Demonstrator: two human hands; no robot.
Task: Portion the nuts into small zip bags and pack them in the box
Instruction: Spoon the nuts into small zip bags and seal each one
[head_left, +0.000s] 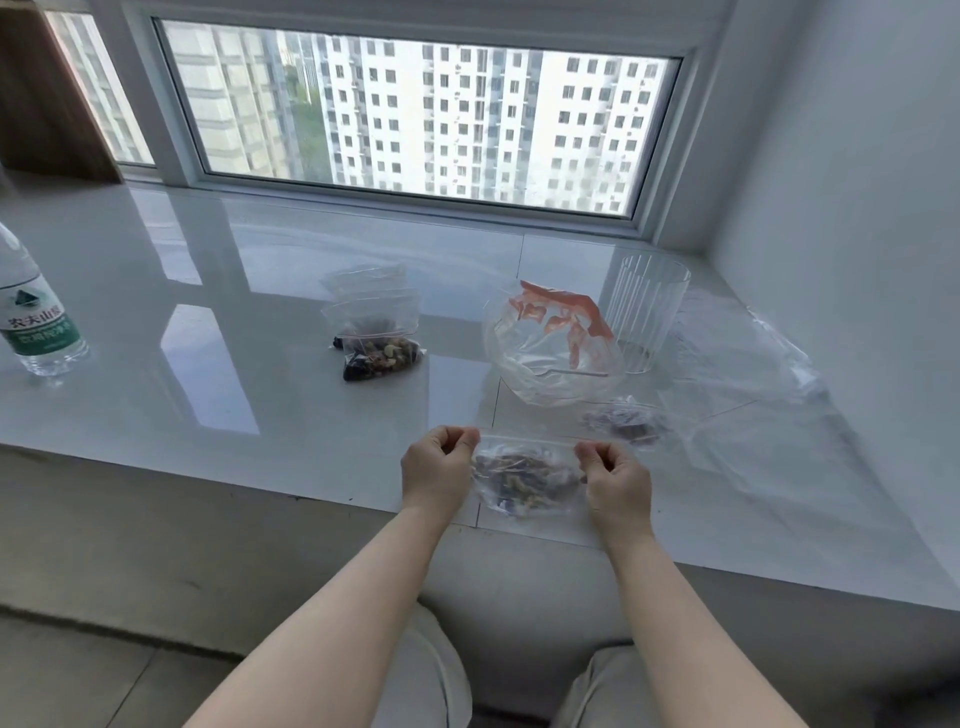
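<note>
Head view, looking down over two bare forearms that reach forward from the lap, roughly parallel, toward a glossy white windowsill counter (156, 322). The left hand (439, 470) has its fingers curled and pinches the left top corner of a small zip bag (524, 475); the right hand (618, 480) pinches the opposite corner the same way, thumb and fingertips closed on the strip. Both wrists are bent slightly back, knuckles up, with the bag stretched flat between them just above the counter's near edge. Mixed nuts and dark dried pieces sit in the lower part of that bag.

The counter runs wide to the left, with a broad bare stretch between the hands and a water bottle (39, 317) standing near the left border. Its front edge drops away right under the wrists. On the right the surface ends at a white wall, and crumpled clear plastic (769, 374) lies spread in that corner.

Behind the hands, a large clear bag (550, 358) with orange printing stands open and slumped, touching a ribbed clear cup (647, 317) just to its right. Near the right hand, another small bag of nuts (626, 421) lies on the counter, blurred. Well apart to the left of centre, filled zip bags (379, 351) lie stacked with empty ones (369, 283) behind them. How many are in the stack is hard to tell.
</note>
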